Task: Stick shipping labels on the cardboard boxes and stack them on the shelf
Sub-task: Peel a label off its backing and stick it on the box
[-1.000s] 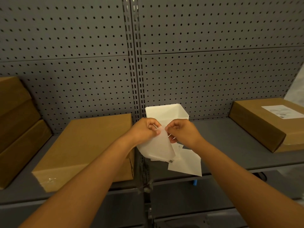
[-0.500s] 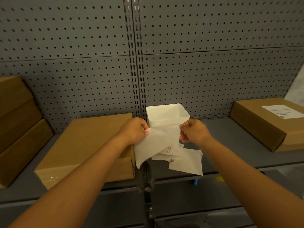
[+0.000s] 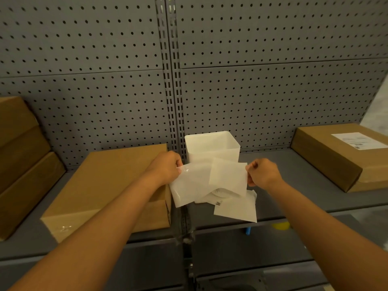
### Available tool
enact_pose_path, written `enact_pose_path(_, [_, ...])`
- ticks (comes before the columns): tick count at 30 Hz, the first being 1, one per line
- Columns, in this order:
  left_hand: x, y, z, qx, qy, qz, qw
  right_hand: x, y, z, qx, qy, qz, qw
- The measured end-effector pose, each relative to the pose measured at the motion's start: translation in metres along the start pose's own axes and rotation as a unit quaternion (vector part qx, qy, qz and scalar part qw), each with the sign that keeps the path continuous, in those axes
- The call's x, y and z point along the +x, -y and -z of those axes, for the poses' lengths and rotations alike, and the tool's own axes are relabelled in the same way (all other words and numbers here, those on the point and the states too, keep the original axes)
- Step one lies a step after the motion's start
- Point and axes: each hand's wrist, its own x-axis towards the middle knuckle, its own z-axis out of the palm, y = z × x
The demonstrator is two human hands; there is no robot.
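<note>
Both bare forearms reach forward and slightly inward from the bottom corners. The left hand (image 3: 165,169) is curled, knuckles up, thumb and fingers pinching the top left edge of a white sheet (image 3: 189,185). The right hand (image 3: 263,175) is also curled, pinching the right edge of a smaller sheet (image 3: 227,177). The hands are apart, at about the same height.

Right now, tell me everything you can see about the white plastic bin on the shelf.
The white bin is a small, square, open-topped tub of translucent-looking plastic with a thin rim. It stands upright on the grey shelf against the pegboard, right of the unlabelled cardboard box. Its inside is not visible enough to tell the contents. The held sheets hide its lower front; whether they touch it cannot be told.
</note>
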Motion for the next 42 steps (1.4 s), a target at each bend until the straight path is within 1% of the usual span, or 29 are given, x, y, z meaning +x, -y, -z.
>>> enact_pose_path(12, [0.003,-0.005,0.004,0.029,-0.012,0.033,0.999,0.007,-0.018,0.011,-0.059,-0.014,-0.029,0.998])
enact_pose_path(16, [0.005,-0.004,0.008,0.029,-0.01,0.046,0.998,0.008,-0.021,0.02,-0.061,-0.033,-0.02,0.997])
enact_pose_path(23, [0.007,-0.01,0.011,0.037,-0.008,0.051,0.998,0.008,-0.026,0.031,0.009,-0.086,0.018,0.996])
enact_pose_path(29, [0.009,-0.029,0.009,-0.069,0.006,0.031,0.997,0.002,-0.01,0.035,0.081,-0.091,0.088,0.989])
enact_pose_path(32, [0.011,-0.037,0.011,-0.09,0.005,0.031,0.995,-0.002,-0.003,0.041,0.12,-0.106,0.114,0.98])
enact_pose_path(36, [0.013,-0.04,0.015,-0.103,0.01,0.053,0.993,-0.008,0.0,0.05,0.162,-0.148,0.159,0.963])
enact_pose_path(39, [0.011,-0.044,0.022,-0.128,0.014,0.063,0.99,-0.011,0.002,0.054,0.175,-0.166,0.179,0.954])
enact_pose_path(42, [0.007,-0.045,0.03,-0.219,0.015,0.075,0.973,-0.013,0.004,0.054,0.176,-0.158,0.19,0.953])
